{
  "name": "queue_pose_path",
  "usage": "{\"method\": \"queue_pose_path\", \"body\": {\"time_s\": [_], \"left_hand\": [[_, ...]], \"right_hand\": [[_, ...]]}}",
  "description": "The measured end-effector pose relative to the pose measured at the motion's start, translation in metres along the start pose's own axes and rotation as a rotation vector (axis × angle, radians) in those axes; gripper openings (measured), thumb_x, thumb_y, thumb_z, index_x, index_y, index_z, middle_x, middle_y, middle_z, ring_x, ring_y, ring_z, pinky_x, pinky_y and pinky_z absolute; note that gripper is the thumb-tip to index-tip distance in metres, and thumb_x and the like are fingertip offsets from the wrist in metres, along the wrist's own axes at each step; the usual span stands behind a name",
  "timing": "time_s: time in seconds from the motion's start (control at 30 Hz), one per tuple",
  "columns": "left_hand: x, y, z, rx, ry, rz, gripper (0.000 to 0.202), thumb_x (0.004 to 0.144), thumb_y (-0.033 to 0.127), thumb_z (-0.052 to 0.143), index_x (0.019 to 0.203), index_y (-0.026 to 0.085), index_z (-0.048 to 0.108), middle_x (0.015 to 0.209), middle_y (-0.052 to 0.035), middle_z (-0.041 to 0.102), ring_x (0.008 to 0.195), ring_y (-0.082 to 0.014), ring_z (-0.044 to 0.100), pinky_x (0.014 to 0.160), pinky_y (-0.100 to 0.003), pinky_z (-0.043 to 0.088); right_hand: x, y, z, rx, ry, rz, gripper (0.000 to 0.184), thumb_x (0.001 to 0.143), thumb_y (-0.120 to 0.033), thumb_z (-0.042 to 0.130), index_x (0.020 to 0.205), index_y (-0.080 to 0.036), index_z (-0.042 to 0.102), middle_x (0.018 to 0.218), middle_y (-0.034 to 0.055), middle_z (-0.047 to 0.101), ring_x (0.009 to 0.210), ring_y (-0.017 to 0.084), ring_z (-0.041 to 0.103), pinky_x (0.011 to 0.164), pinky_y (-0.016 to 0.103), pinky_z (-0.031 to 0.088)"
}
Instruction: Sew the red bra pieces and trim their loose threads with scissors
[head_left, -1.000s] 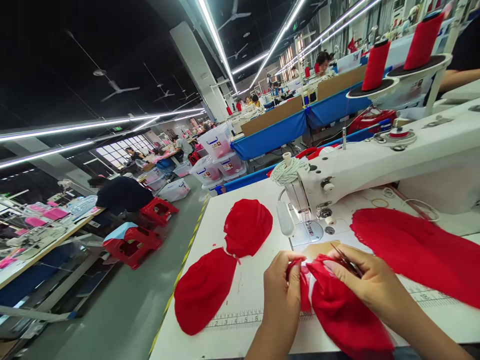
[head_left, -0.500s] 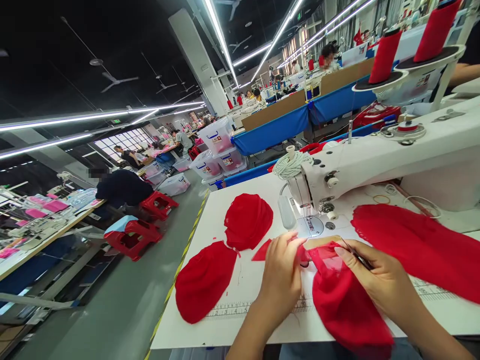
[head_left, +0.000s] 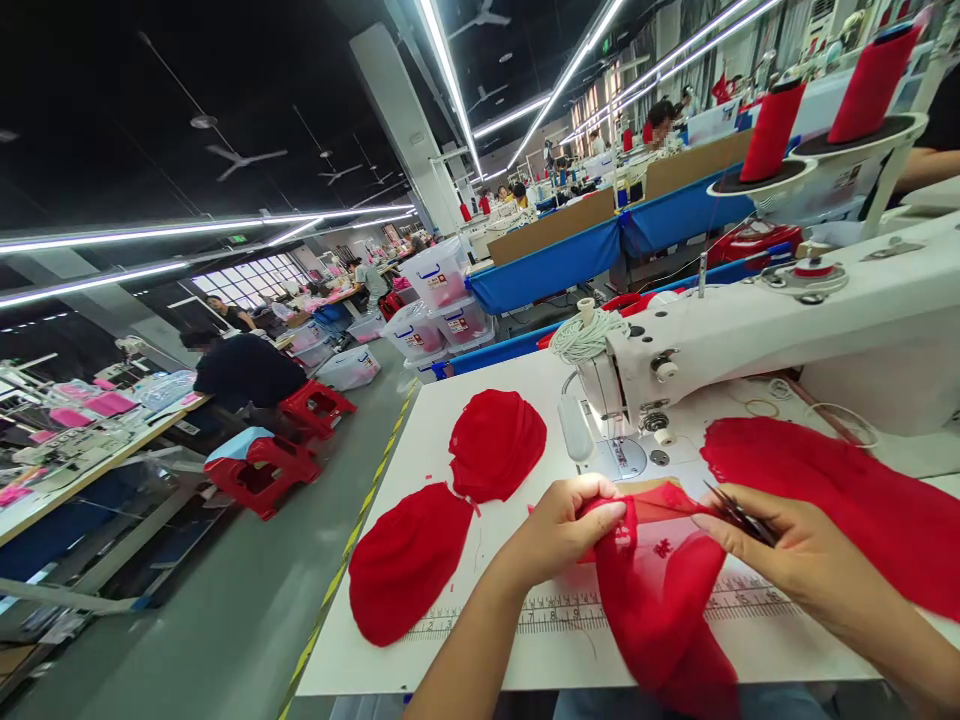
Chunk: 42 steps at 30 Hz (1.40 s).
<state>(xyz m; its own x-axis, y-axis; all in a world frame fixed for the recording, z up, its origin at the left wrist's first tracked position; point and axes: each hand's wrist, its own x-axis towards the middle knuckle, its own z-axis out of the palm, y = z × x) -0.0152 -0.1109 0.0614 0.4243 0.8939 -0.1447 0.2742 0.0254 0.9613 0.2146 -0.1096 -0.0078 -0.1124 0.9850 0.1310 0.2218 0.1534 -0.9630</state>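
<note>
Toward five o'clock, sheer, loosely folded red cloth (head_left: 660, 620) with a small dark-red motif hangs between left hand (head_left: 559, 530) and right hand (head_left: 784, 545), both pinching its edge; the right also holds a slim dark tool (head_left: 742, 514).

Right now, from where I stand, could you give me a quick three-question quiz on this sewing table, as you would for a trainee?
1. Which hand holds the pointed metal tool?
2. True or false: the left hand and the right hand both grip the same red fabric.
3. Fill in the blank: the two big thread cones beyond the sewing machine are ____ in colour.

Key: 1. The right hand. 2. True; it is stretched between them. 3. Red.
</note>
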Motion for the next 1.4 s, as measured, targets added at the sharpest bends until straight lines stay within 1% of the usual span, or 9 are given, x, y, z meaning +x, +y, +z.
{"method": "queue_pose_path", "body": {"time_s": [0.23, 0.37, 0.43, 0.67, 0.87, 0.93, 1.07, 1.27, 1.4], "left_hand": [[0.001, -0.003, 0.007, 0.132, 0.027, 0.027, 0.013, 0.081, 0.029, 0.061, 0.075, 0.018, 0.057, 0.068, 0.0015, 0.054, 0.065, -0.0135, 0.048, 0.06, -0.024, 0.036], [0.003, -0.017, 0.021, 0.276, 0.36, 0.168, 0.01, 0.083, 0.018, 0.051, 0.076, 0.019, 0.059, 0.074, -0.0014, 0.062, 0.071, -0.017, 0.056, 0.066, -0.027, 0.04], [0.001, -0.024, 0.028, 0.194, 0.47, 0.159, 0.012, 0.082, 0.016, 0.048, 0.079, 0.02, 0.058, 0.075, -0.0011, 0.063, 0.071, -0.0171, 0.057, 0.066, -0.027, 0.042], [-0.007, -0.049, 0.032, 0.242, 0.644, 0.24, 0.018, 0.078, 0.01, 0.051, 0.078, 0.022, 0.064, 0.095, -0.0041, 0.059, 0.095, -0.0205, 0.058, 0.088, -0.034, 0.045], [-0.027, -0.06, 0.025, 0.508, 0.935, 0.154, 0.023, 0.077, 0.016, 0.057, 0.099, 0.022, 0.061, 0.078, 0.0009, 0.051, 0.066, -0.0153, 0.05, 0.066, -0.028, 0.043], [-0.038, -0.06, 0.026, 0.459, 0.868, 0.052, 0.009, 0.087, 0.029, 0.052, 0.086, 0.021, 0.056, 0.067, 0.0029, 0.049, 0.057, -0.0139, 0.046, 0.059, -0.027, 0.039], [-0.045, -0.058, 0.033, 0.183, 0.513, -0.169, 0.036, 0.095, 0.045, 0.036, 0.081, 0.021, 0.057, 0.06, 0.0021, 0.05, 0.053, -0.0142, 0.047, 0.053, -0.027, 0.037], [-0.035, -0.056, 0.033, 0.235, 0.558, -0.13, 0.022, 0.079, 0.027, 0.059, 0.098, 0.017, 0.063, 0.078, -0.0017, 0.056, 0.07, -0.0156, 0.052, 0.067, -0.029, 0.042], [-0.032, -0.051, 0.029, 0.256, 0.467, -0.099, 0.008, 0.075, 0.024, 0.063, 0.072, 0.018, 0.058, 0.074, -0.0008, 0.056, 0.068, -0.0143, 0.051, 0.064, -0.027, 0.04]], "right_hand": [[-0.014, -0.014, 0.003, 0.137, 0.162, 0.064, 0.034, 0.067, -0.057, 0.075, 0.069, -0.023, 0.069, 0.065, -0.001, 0.062, 0.063, 0.016, 0.059, 0.055, 0.02, 0.05], [-0.043, -0.031, 0.027, 0.194, 0.051, 0.11, 0.032, 0.077, -0.055, 0.067, 0.083, -0.024, 0.068, 0.069, -0.001, 0.065, 0.063, 0.017, 0.063, 0.057, 0.021, 0.052], [-0.055, -0.031, 0.039, 0.176, -0.001, 0.033, 0.029, 0.084, -0.049, 0.062, 0.102, -0.027, 0.066, 0.08, -0.0005, 0.069, 0.07, 0.017, 0.067, 0.064, 0.021, 0.054], [-0.064, -0.006, 0.053, -0.392, -0.391, -0.561, 0.024, 0.089, -0.008, 0.044, 0.092, -0.023, 0.063, 0.079, 0.0018, 0.066, 0.063, 0.013, 0.063, 0.056, 0.02, 0.047], [-0.062, -0.008, 0.054, -0.315, -0.375, -0.545, 0.027, 0.085, -0.005, 0.044, 0.095, -0.024, 0.06, 0.081, 0.0016, 0.067, 0.066, 0.014, 0.064, 0.058, 0.02, 0.05], [-0.059, -0.008, 0.051, -0.203, -0.266, -0.515, 0.024, 0.089, -0.008, 0.045, 0.098, -0.026, 0.059, 0.086, 0.0017, 0.067, 0.067, 0.013, 0.064, 0.059, 0.019, 0.05], [-0.051, -0.003, 0.049, -0.184, -0.127, -0.462, 0.019, 0.094, -0.016, 0.046, 0.101, -0.028, 0.059, 0.102, 0.0048, 0.066, 0.074, 0.013, 0.066, 0.062, 0.019, 0.051], [-0.049, 0.023, 0.065, -0.476, -0.186, -0.483, 0.025, 0.085, -0.009, 0.042, 0.092, -0.027, 0.058, 0.089, 0.0023, 0.066, 0.058, 0.013, 0.061, 0.05, 0.02, 0.046], [-0.053, 0.028, 0.068, -0.621, -0.135, -0.543, 0.031, 0.071, -0.003, 0.04, 0.084, -0.027, 0.055, 0.082, 0.0001, 0.062, 0.052, 0.013, 0.057, 0.045, 0.022, 0.039]]}}
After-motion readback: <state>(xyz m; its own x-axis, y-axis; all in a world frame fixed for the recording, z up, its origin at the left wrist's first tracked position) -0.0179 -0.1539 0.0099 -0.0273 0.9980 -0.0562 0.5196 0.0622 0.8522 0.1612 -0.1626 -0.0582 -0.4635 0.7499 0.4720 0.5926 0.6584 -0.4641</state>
